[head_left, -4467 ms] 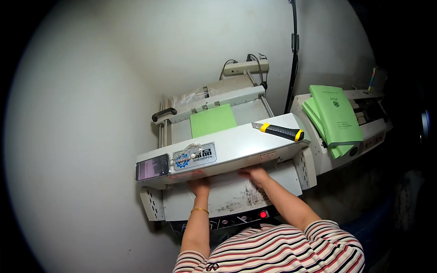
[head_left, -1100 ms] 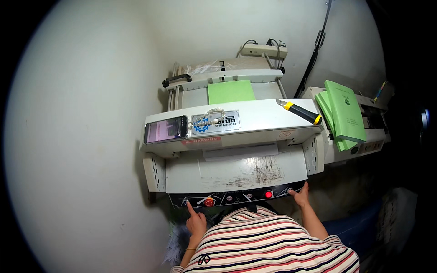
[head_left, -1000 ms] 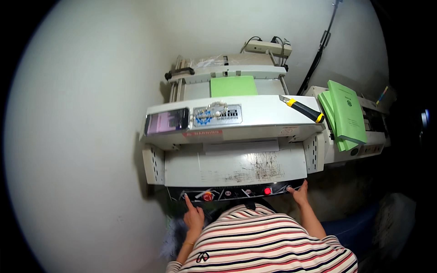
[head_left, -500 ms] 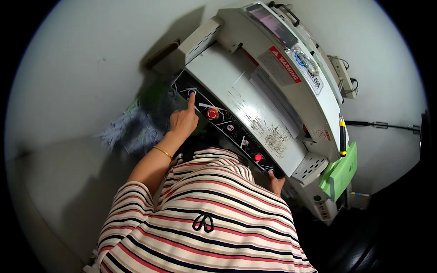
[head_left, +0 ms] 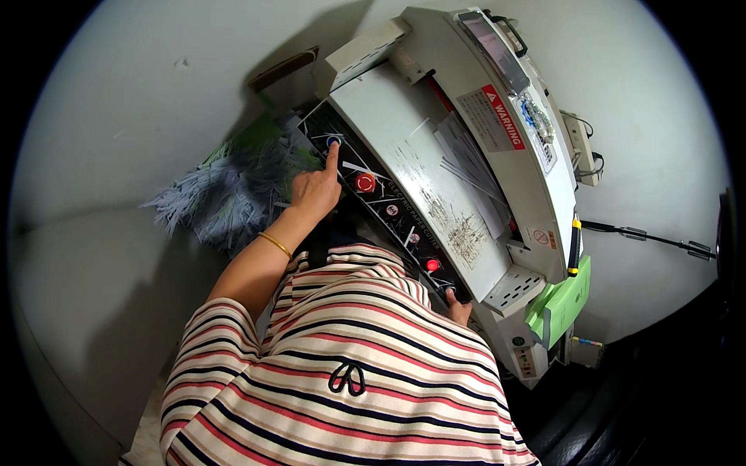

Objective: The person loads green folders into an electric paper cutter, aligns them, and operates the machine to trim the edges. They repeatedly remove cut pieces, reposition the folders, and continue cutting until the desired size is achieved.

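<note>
I stand at a paper cutter with a white bed [head_left: 404,155] and a black control panel [head_left: 381,190]. The index finger of my left hand [head_left: 315,190] is stretched onto a blue button [head_left: 334,142] at the panel's left end, its other fingers curled and holding nothing. At the right end, the thumb of my right hand [head_left: 458,309] rests on another button; its other fingers are hidden by the panel edge. Between my hands are a red emergency knob [head_left: 364,182] and a lit red button [head_left: 433,266]. White paper [head_left: 491,211] and narrow cut strips [head_left: 470,175] lie under the cutter's cover.
A heap of shredded paper strips [head_left: 225,186] lies left of the cutter. A phone [head_left: 493,50] and a beaded bracelet [head_left: 538,118] rest on the cover. At its right are a yellow-black utility knife [head_left: 575,245] and green sheets [head_left: 567,303]. Walls stand close around.
The cutter sits slightly lower left at its right end in my view, its left end higher. Loose narrow strips now show across the paper on the bed. Both hands stay at their buttons.
</note>
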Available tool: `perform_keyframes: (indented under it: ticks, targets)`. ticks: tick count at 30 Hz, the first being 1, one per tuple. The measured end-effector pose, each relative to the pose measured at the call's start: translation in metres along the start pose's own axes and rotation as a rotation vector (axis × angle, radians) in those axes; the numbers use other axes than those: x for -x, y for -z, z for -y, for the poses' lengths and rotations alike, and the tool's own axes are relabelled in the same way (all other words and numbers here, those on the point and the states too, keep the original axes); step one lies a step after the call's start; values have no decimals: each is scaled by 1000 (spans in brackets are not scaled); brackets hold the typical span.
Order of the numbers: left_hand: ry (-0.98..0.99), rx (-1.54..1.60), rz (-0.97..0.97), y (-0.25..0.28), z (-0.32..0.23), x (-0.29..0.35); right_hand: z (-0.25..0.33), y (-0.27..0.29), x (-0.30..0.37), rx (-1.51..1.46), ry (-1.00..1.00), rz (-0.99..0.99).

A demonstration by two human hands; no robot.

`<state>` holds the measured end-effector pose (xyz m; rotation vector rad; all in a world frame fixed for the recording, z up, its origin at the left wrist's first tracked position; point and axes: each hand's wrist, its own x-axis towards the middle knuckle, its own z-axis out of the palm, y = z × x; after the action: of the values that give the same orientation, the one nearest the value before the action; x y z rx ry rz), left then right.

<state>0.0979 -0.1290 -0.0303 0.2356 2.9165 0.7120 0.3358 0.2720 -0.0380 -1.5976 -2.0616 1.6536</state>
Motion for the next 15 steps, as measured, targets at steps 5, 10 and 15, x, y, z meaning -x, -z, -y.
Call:
perform_keyframes:
  ticks: [5,10,15]
  targets:
    - [5,5,21,1,-2,-1,0,-2,4,62,79,-41]
    - [49,-5,49,-2,-2,-3,-19,8,-18,55,27,-26]
    - [29,4,47,-3,0,-3,-30,14,-25,40,-42,-26]
